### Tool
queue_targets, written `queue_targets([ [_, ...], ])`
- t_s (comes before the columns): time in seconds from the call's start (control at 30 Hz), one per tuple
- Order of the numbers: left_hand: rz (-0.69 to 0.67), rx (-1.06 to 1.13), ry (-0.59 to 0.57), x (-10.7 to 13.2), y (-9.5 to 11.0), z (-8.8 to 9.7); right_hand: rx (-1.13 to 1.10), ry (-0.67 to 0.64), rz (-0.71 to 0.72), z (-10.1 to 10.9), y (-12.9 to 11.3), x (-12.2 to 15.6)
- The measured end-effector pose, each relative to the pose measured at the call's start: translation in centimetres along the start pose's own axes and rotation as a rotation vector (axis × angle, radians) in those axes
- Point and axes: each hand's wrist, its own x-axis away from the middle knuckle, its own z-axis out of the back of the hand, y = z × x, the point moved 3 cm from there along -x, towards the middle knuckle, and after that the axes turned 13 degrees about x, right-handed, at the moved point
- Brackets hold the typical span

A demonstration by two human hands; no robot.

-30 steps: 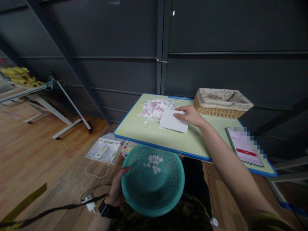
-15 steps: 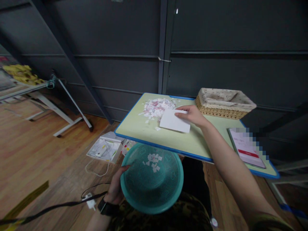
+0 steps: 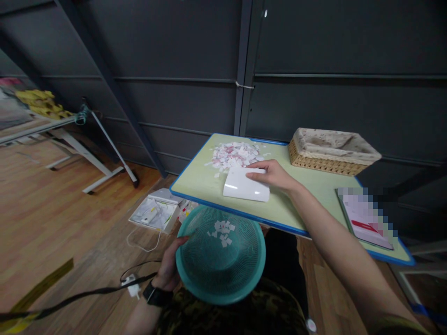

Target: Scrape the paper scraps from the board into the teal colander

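The right hand's thumb and fingers pinch a card, which extends leftward from them (bowed and glossy) over the table, just beside the scraps. The left hand grips the basin by its left rim, thumb over it.

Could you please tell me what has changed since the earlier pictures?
The right hand has drawn the white card toward the near edge of the tabletop and a little left; the card now looks more bowed. Nothing was newly grasped or let go: the left hand still holds the green basin, with paper scraps inside.
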Motion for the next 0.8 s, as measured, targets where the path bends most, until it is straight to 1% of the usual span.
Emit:
queue_targets([
  [0.13,0.003,0.031,-0.046,-0.3,-0.2,0.1,0.019,-0.077,0.05,-2.3,-1.2,-0.2],
  [0.17,-0.005,0.037,-0.054,-0.3,-0.2,0.2,0.026,-0.067,0.049,-2.7,-1.3,-0.3],
  [0.23,-0.02,0.042,-0.054,-0.4,-0.2,0.3,0.046,0.001,0.026,-2.8,-1.3,-0.7],
  [0.33,-0.023,0.034,-0.032,-0.4,-0.3,0.4,0.068,0.136,-0.024,-1.6,-0.6,-1.0],
  [0.4,-0.017,0.026,-0.025,-0.3,-0.3,0.3,0.068,0.178,-0.047,-0.3,0.2,-0.9],
  [0.5,-0.003,0.019,-0.023,-0.3,-0.3,0.2,0.077,0.187,-0.085,1.4,1.6,-0.7],
  [0.57,-0.008,0.02,-0.022,-0.3,-0.3,0.2,0.08,0.184,-0.111,2.0,2.2,-0.5],
  [0.67,-0.029,0.014,-0.023,-0.1,-0.3,0.1,0.061,0.159,-0.127,2.1,2.5,-0.6],
  [0.8,-0.036,0.01,-0.025,0.2,-0.2,-0.3,0.044,0.12,-0.121,1.7,2.1,-0.7],
])
